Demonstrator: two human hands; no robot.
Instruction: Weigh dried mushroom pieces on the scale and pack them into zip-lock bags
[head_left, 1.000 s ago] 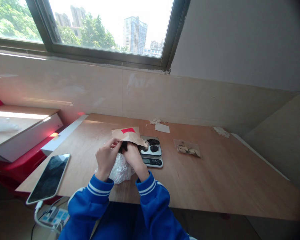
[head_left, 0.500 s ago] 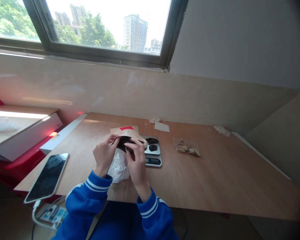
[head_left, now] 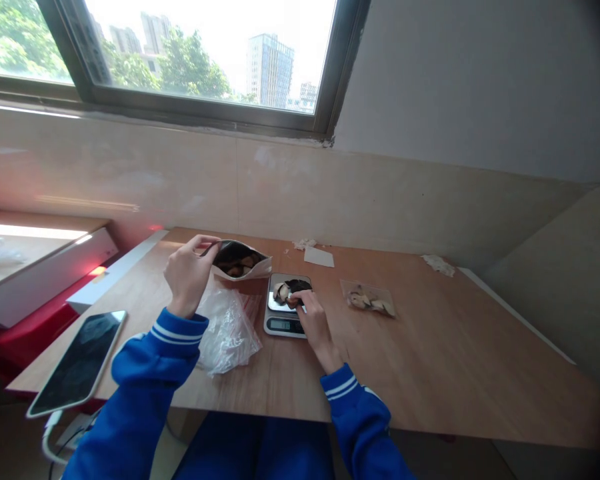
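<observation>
Here, wooden desk (head_left: 410,360), window (head_left: 200,60), left hand (head_left: 186,275) gripping pouch (head_left: 239,261), right hand (head_left: 315,327) apparently pinching slices (head_left: 282,291)

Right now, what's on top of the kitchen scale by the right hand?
A small heap of dark and pale dried slices sits on the scale, touched by the right hand's fingers. Those fingers cover the heap's near side, so anything there is hidden.

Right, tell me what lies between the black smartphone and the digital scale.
In the head view: the person's blue left sleeve, then a crumpled clear plastic bag.
</observation>
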